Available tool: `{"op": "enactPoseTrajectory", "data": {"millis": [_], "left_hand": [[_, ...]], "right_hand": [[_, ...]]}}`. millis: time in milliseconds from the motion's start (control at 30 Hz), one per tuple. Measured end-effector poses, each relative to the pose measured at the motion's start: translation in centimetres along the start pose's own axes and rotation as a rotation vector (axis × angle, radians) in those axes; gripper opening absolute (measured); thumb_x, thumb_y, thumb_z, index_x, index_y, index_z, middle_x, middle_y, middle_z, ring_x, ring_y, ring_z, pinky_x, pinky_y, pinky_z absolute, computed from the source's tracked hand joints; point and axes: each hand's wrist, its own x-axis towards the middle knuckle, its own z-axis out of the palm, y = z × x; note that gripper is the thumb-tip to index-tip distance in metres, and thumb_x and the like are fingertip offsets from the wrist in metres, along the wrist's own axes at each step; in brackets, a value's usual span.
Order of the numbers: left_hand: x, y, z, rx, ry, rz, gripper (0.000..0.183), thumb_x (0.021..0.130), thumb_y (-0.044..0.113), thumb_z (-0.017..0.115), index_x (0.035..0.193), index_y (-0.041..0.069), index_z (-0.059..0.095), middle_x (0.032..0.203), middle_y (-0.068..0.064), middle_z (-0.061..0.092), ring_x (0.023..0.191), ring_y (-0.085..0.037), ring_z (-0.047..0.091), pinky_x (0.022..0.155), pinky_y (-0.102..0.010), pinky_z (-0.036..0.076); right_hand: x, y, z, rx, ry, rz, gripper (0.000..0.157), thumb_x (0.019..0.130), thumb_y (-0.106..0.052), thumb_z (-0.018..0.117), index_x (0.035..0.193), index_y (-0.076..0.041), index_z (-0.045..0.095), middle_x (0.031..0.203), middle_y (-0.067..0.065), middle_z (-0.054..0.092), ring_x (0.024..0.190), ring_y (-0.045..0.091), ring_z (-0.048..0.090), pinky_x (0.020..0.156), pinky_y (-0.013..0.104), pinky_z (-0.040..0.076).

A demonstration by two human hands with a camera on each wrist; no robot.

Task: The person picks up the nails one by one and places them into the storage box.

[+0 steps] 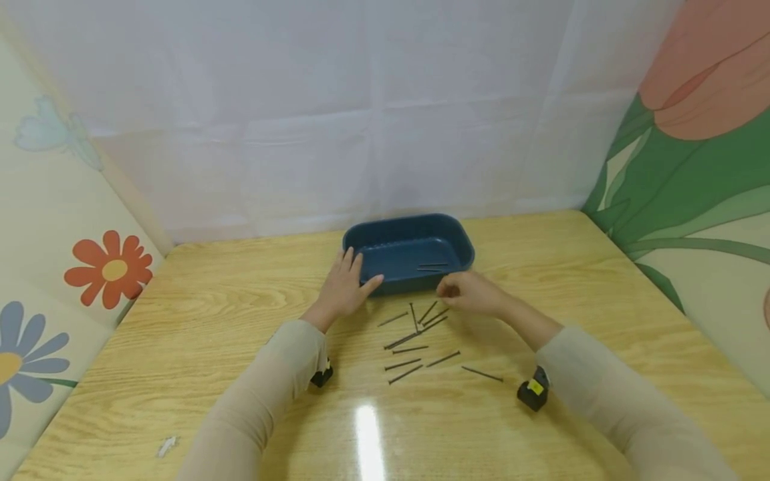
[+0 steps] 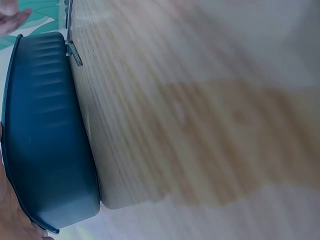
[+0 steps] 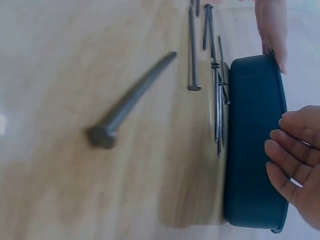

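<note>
A dark blue rectangular basin stands at the back of the table, with a couple of nails lying inside near its right end. On the basin's left rim rests my left hand, fingers stretched out and thumb over the front edge. My right hand is by the front right corner of the basin; in the right wrist view its fingers bend loosely, with no nail visible in them. Several loose nails lie scattered on the table in front of the basin, some crossing. One thick nail looms close in the right wrist view.
The wood-grain table reaches back to a white cloth. Flower-painted panels border both sides. A separate nail lies toward the right, near the black wrist camera. A small white scrap marks the front left.
</note>
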Motion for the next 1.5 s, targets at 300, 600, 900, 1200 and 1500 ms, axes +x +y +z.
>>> {"op": "enactPoseTrajectory", "data": {"millis": [300,600,900,1200,1500], "left_hand": [[0.2,-0.2,0.1,0.006,-0.003,0.006,0.078,0.086,0.058,0.026,0.136,-0.001,0.017,0.141,-0.02,0.005,0.128,-0.031,-0.004,0.103,-0.041,0.006],[0.2,-0.2,0.0,0.006,0.0,0.001,0.077,0.086,0.057,0.027,0.136,-0.001,0.017,0.141,-0.02,0.005,0.128,-0.031,-0.002,0.103,-0.041,0.006],[-0.1,0.1,-0.1,-0.001,-0.007,-0.003,0.076,0.087,0.056,0.029,0.136,-0.001,0.017,0.141,-0.02,0.006,0.128,-0.031,-0.003,0.102,-0.041,0.006],[-0.1,0.2,-0.3,-0.001,-0.015,-0.011,0.076,0.087,0.056,0.027,0.137,-0.001,0.016,0.141,-0.019,0.004,0.128,-0.031,-0.004,0.102,-0.042,0.007],[-0.1,0.1,-0.2,0.005,-0.012,-0.004,0.077,0.087,0.056,0.027,0.137,0.0,0.016,0.141,-0.02,0.004,0.128,-0.031,-0.003,0.102,-0.043,0.007]], "right_hand": [[-1.6,-0.1,0.6,-0.026,-0.061,-0.045,0.005,0.075,-0.001,0.06,0.08,0.0,0.062,0.072,-0.002,0.057,0.066,0.01,0.052,0.06,0.023,0.045],[-2.9,-0.8,1.1,0.013,-0.158,-0.037,0.003,0.075,-0.001,0.059,0.075,-0.004,0.061,0.071,-0.007,0.054,0.066,0.007,0.051,0.06,0.022,0.045],[-4.4,-1.3,1.5,0.022,-0.241,-0.056,0.007,0.071,0.0,0.06,0.07,-0.007,0.059,0.067,-0.008,0.053,0.061,0.004,0.048,0.056,0.02,0.043],[-5.4,-1.4,1.5,-0.022,-0.271,-0.049,0.01,0.069,-0.001,0.06,0.067,-0.011,0.058,0.064,-0.011,0.05,0.058,0.002,0.046,0.053,0.019,0.042],[-6.0,-1.8,1.3,-0.018,-0.336,0.023,0.014,0.067,-0.003,0.062,0.064,-0.013,0.054,0.061,-0.012,0.046,0.056,0.002,0.044,0.052,0.019,0.04]]}}
